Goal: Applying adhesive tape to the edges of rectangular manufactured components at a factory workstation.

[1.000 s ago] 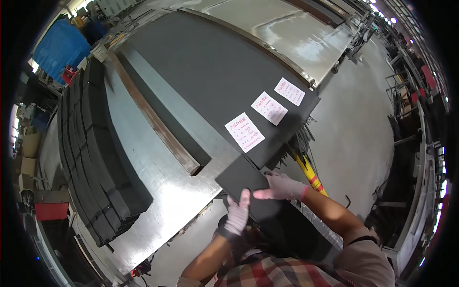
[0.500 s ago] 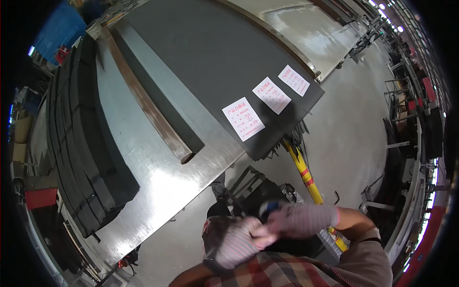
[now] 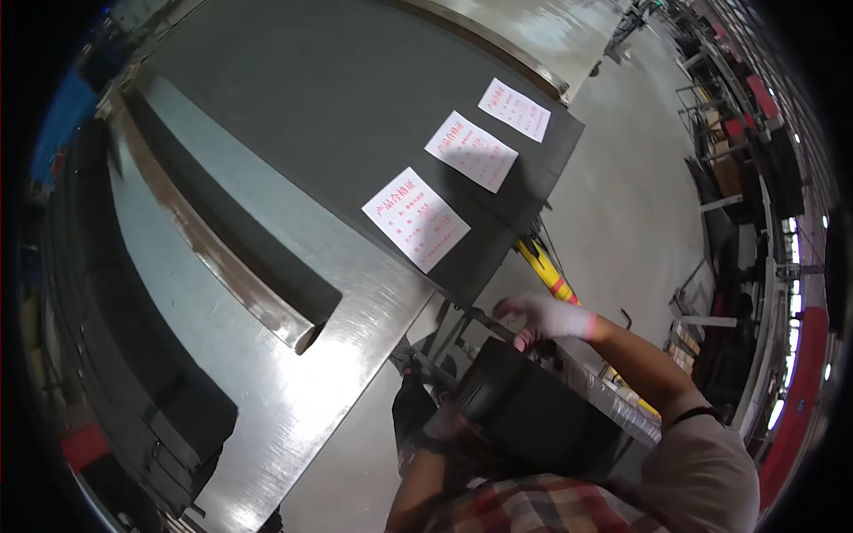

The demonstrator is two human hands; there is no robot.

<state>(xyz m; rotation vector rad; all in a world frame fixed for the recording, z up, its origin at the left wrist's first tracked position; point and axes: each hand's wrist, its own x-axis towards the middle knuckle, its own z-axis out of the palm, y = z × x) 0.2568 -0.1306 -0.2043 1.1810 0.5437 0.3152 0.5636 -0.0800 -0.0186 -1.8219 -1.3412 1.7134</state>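
Note:
My right hand [image 3: 549, 318], in a pale glove, is at the upper corner of a black box-like thing [image 3: 538, 409] in front of my body. Its fingers curl at the end of a narrow dark strip [image 3: 489, 322]; what they hold is partly hidden. My left hand [image 3: 451, 426] is low at the near left side of the same black thing, dark and smeared, its fingers not readable. Beyond the hands, three white paper labels [image 3: 416, 219] with red print lie in a row on a dark grey sheet [image 3: 293, 98] on the metal table [image 3: 355, 355].
A brown metal bar [image 3: 209, 244] lies along the table, with a stack of long black pieces [image 3: 160, 355] at its left. Past the table's near corner slants a yellow pole [image 3: 544, 269] with red bands. Racks [image 3: 737, 178] line the right side.
My hands have separated from in front of my body: the right forward, the left down. The blue-and-dark thing by my right hand is out of sight. The table view has shifted left.

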